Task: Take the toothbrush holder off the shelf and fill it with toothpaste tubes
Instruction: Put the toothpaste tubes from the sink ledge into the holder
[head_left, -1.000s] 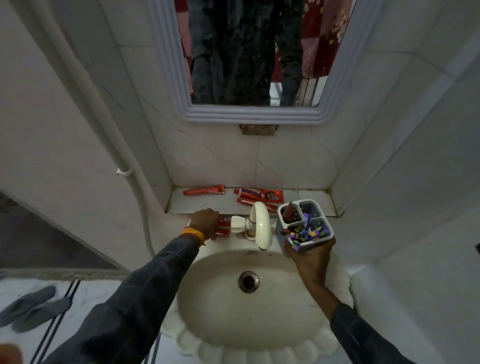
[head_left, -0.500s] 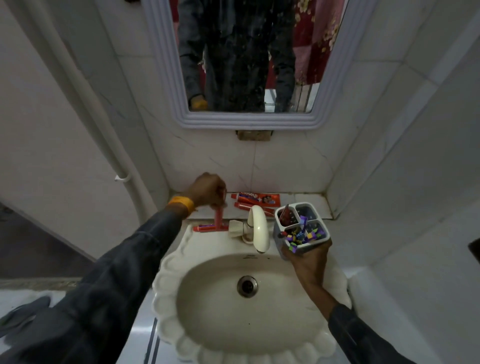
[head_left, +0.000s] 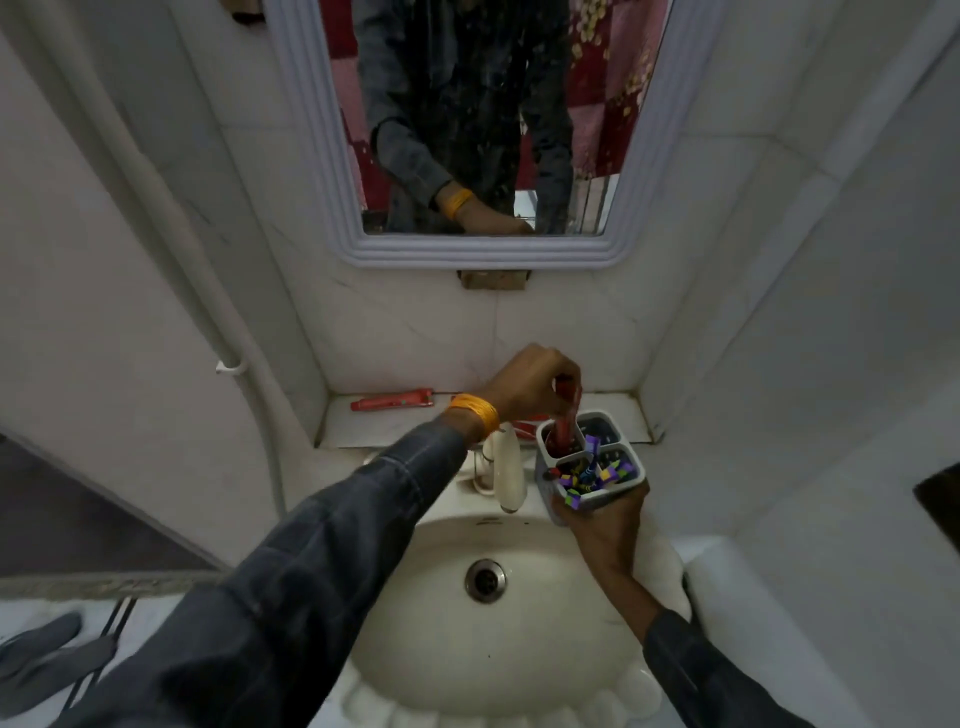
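A: What's largest here?
B: The white sink, with the shelf on its far side.
A: And the toothbrush holder?
B: Above the sink's right rim, right hand gripping its base.
A: The left hand?
B: Fingers pinched on a red toothpaste tube standing in the holder's far-left compartment. Another red tube lies on the shelf's left.

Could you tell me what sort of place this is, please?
Most likely a small home bathroom: a scalloped washbasin with a tap, a framed mirror on the tiled wall, and a toothpaste tube on the ledge.
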